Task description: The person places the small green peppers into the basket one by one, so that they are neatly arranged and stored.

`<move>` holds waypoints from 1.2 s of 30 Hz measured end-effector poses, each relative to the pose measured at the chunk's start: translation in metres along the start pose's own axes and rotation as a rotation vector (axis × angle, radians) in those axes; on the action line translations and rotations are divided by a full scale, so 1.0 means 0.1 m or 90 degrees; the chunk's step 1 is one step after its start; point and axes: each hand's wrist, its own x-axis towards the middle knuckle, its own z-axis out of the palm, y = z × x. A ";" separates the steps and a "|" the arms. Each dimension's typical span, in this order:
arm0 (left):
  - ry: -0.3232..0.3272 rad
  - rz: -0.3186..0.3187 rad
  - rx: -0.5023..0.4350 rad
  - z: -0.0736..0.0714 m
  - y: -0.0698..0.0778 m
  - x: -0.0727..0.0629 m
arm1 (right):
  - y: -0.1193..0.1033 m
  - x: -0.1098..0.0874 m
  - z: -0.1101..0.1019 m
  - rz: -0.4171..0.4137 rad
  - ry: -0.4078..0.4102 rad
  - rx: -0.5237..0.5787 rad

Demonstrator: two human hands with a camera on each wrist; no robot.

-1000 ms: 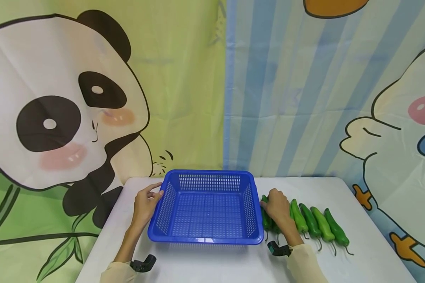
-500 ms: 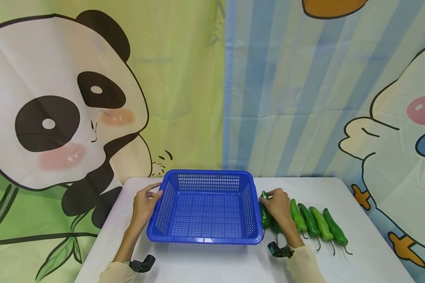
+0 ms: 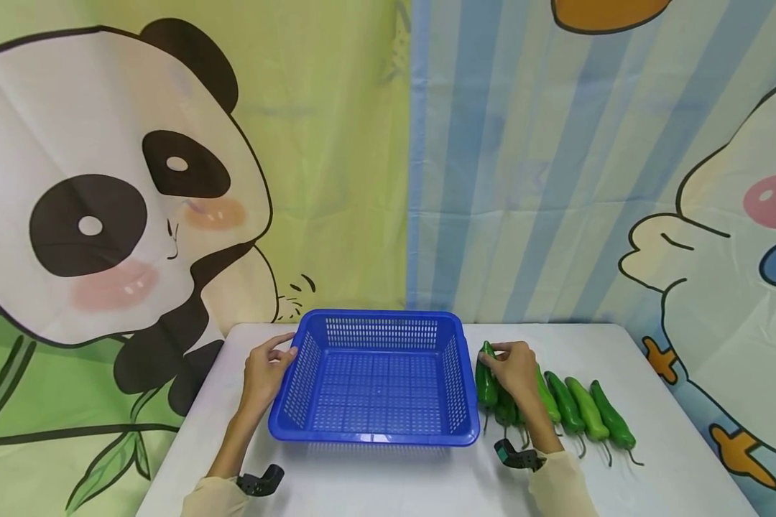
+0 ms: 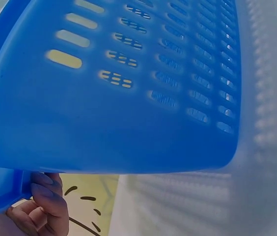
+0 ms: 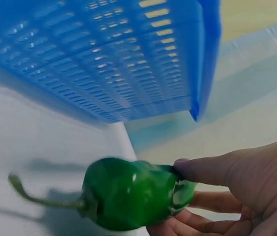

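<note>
1. Clock directions are taken from the middle of the blue basket [image 3: 278, 431], with 12 o'clock on the side far from the person. The basket sits on the white table [image 3: 362, 492], its slotted walls rising to a smooth rim.
2. The left hand [image 3: 265, 372] is at the basket's 10 o'clock. Its fingers are bent and hold the rim near the far corner; the left wrist view shows some of them curled beneath the rim.
3. The right hand [image 3: 516, 370] is at 3 o'clock. Its fingers pinch the pointed end of a dark green pepper [image 3: 486, 391], with the thumb on one side and the other fingers opposite.
4. That pepper is just beside the basket's 3 o'clock wall, stem towards 6 o'clock. Its shadow falls on the table; whether its body touches the surface cannot be told.
5. Two more peppers [image 3: 506, 411] lie close by, partly hidden under the right hand and wrist.
6. Beyond the right wrist, just past 3 o'clock, four peppers [image 3: 587, 409] lie in a slanted row, light and dark green alternating, stems towards 5 o'clock.
7. A black device [image 3: 261, 481] is on the left wrist, another on the right, each beside a beige sleeve [image 3: 216, 497].
8. A printed panda [image 3: 90, 143] fills the backdrop towards 10 o'clock.
</note>
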 end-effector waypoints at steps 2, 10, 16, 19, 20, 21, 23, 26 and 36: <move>0.001 0.001 0.001 0.00 0.00 0.00 | 0.01 0.00 -0.03 0.006 -0.005 0.017; 0.001 -0.003 0.000 0.00 0.00 0.00 | 0.00 -0.01 -0.14 0.113 -0.050 0.136; -0.003 -0.011 -0.004 -0.01 0.00 -0.01 | 0.00 -0.01 -0.20 0.182 -0.074 0.200; -0.003 -0.010 -0.010 -0.01 0.01 -0.01 | 0.01 -0.01 -0.23 0.196 -0.079 0.215; -0.002 -0.010 -0.012 -0.01 0.01 0.00 | 0.01 0.00 -0.23 0.199 -0.080 0.218; -0.001 -0.009 -0.014 -0.01 0.01 0.00 | 0.01 0.00 -0.24 0.202 -0.082 0.221; 0.001 -0.007 -0.018 -0.01 0.01 0.01 | 0.00 0.01 -0.26 0.204 -0.087 0.228; 0.002 -0.007 -0.022 0.00 0.01 0.02 | -0.01 0.01 -0.29 0.204 -0.094 0.238; 0.000 -0.012 -0.040 0.02 0.00 0.01 | -0.12 -0.03 -0.45 0.196 -0.103 0.234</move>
